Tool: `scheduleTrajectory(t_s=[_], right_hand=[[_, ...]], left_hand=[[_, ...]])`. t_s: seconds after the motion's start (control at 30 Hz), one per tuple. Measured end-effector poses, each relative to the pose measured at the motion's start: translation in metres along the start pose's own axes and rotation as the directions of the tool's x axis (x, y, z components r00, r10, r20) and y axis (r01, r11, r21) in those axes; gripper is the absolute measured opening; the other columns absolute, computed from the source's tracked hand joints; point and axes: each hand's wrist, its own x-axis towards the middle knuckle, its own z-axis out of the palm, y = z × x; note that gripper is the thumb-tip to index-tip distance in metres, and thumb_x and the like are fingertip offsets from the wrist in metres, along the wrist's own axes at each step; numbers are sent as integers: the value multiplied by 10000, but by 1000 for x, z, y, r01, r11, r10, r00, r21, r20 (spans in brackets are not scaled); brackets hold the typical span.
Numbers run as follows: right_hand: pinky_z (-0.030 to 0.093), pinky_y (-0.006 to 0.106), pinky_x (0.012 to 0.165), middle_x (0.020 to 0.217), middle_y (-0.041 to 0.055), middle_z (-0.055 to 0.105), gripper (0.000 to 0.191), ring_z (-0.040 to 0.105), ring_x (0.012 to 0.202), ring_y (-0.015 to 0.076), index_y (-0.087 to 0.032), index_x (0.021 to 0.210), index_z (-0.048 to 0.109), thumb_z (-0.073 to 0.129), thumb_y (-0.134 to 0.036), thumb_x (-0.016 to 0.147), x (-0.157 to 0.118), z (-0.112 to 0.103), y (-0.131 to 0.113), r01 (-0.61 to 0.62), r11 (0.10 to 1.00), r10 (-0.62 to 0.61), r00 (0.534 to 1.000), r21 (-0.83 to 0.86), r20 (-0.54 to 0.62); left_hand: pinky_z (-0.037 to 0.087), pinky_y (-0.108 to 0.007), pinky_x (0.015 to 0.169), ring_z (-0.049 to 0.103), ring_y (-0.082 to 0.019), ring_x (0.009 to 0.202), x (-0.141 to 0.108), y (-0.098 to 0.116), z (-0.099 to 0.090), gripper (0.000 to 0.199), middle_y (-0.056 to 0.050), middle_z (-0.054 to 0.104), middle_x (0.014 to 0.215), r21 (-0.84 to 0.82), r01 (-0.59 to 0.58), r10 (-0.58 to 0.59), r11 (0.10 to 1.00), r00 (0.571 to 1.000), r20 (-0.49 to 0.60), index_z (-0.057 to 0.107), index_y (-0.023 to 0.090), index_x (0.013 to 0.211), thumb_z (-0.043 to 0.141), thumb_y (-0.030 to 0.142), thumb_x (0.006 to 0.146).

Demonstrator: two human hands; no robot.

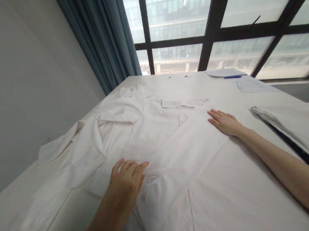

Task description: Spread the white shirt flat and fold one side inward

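A white button-up garment point(170, 156), perhaps a coat, lies spread over the table with part of it folded across in a diagonal edge. My left hand point(128, 179) rests near that edge, fingers loosely bent and apart, beside some bunched cloth. A pale button point(143, 197) shows just below its fingers. Stretched out flat, my right hand point(224, 122) presses on the far right side of the folded part. More rumpled white cloth point(86, 154) with turned-back layers spreads to the left. The fabric under both palms is hidden.
The white table point(194, 88) reaches to a dark-framed window point(176, 42). Papers point(226, 72) and a blue pen point(232, 77) lie at its far right. Folded white cloth point(298, 120) with a dark layer beneath is on the right. A blue curtain point(108, 38) hangs at the left.
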Motion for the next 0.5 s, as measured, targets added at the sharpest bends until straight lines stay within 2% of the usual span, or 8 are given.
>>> scheduleTrajectory(t_s=[0.07,0.13,0.2,0.23,0.27,0.33,0.43,0.5], right_hand=[[287,601,1119,1557,78,374,592,345,1422,301,-254,1449,438,224,-536,974,-1,-1,3,-2,1000,0,999,-31,-52],[272,613,1122,1543,87,399,547,333,1427,305,-243,1429,461,271,-478,974,0,-3,3,50,997,-58,989,-67,-134],[289,575,1134,1528,96,422,514,320,1435,294,-221,1419,475,325,-402,962,3,-6,0,147,986,-158,970,-72,-185],[307,540,1138,1519,103,434,511,328,1432,286,-206,1417,480,344,-378,956,5,-7,-3,203,978,-210,960,-58,-187],[325,506,1140,1510,112,445,512,342,1426,282,-191,1414,486,354,-372,953,6,-8,-8,255,966,-257,950,-37,-176],[346,465,1138,1498,126,458,525,364,1414,279,-169,1408,494,341,-397,961,9,-8,-19,338,941,-335,933,3,-132],[348,454,1137,1502,123,453,554,378,1408,269,-172,1432,466,291,-437,978,9,-2,-37,380,924,-378,924,35,-57],[348,456,1135,1518,115,432,574,383,1406,261,-189,1459,430,264,-466,985,11,2,-43,329,943,-328,944,49,-23]], left_hand=[[397,-499,1028,629,-216,966,1,5,-7,358,-44,681,951,-24,-16,16,1000,1000,11,619,228,1172,424,64,920],[386,-489,1067,600,-223,1102,1,14,-13,384,-67,671,1091,-84,-85,86,993,996,11,593,221,1229,433,61,918],[377,-451,1104,515,-226,1267,1,26,-19,425,-71,619,1282,-169,-219,233,961,970,66,548,226,1308,479,84,912],[375,-439,1115,468,-230,1326,0,31,-21,455,-61,574,1369,-210,-285,313,935,943,115,524,240,1342,523,115,905],[377,-437,1120,432,-240,1363,0,36,-23,496,-49,525,1437,-243,-333,378,911,910,170,500,258,1373,573,158,892],[380,-459,1120,396,-268,1397,-1,42,-27,594,-37,445,1514,-285,-360,434,888,861,266,459,298,1416,658,249,859],[367,-483,1126,373,-283,1415,-1,46,-31,659,-35,402,1542,-306,-317,412,898,848,332,419,343,1450,684,291,850],[348,-488,1139,367,-277,1420,-1,45,-33,664,-27,395,1545,-312,-313,413,897,846,338,410,360,1456,680,286,854]])
